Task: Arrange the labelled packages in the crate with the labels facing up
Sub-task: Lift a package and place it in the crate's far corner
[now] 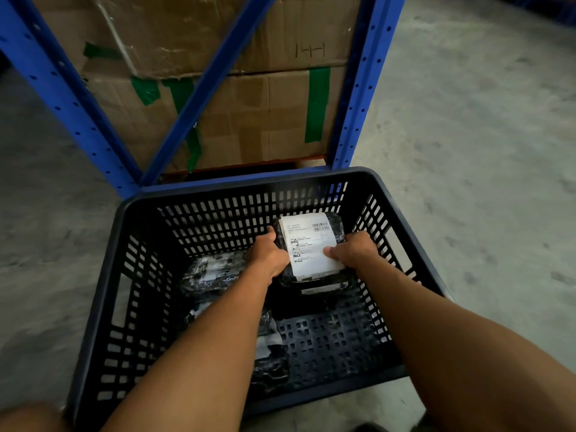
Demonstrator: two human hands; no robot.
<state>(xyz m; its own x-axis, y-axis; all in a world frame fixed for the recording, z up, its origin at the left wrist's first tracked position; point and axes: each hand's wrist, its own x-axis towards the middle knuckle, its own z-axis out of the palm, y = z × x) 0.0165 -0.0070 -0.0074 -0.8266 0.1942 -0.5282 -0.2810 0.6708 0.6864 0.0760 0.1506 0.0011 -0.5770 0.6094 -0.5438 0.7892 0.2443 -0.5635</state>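
While both hands reach down into the crate (402, 210), a black wrapped package (335, 227) sits between them in the far right part of the interior, its white printed label (311, 244) facing up; the left hand (270, 255) holds the package's left edge, its grip closed on that side with the thumb along the label's margin; the right hand (355, 251) clasps the right edge, thumb pressed on the label's lower right part and fingers curled around the wrap; whether the package rests on anything beneath it cannot be told; just under its near edge a white strip of another label (324, 288) shows; to the left, a second package (212, 272) in glossy black wrap lies on the crate floor, blurred; nearer the camera, a third package (269, 347) lies partly hidden by the left forearm, with white patches visible; the dark slotted crate stands on a grey concrete floor (483, 151); beyond it a blue metal rack (358, 98) frames stacked cardboard boxes (249, 120) patched with green tape (317, 104).
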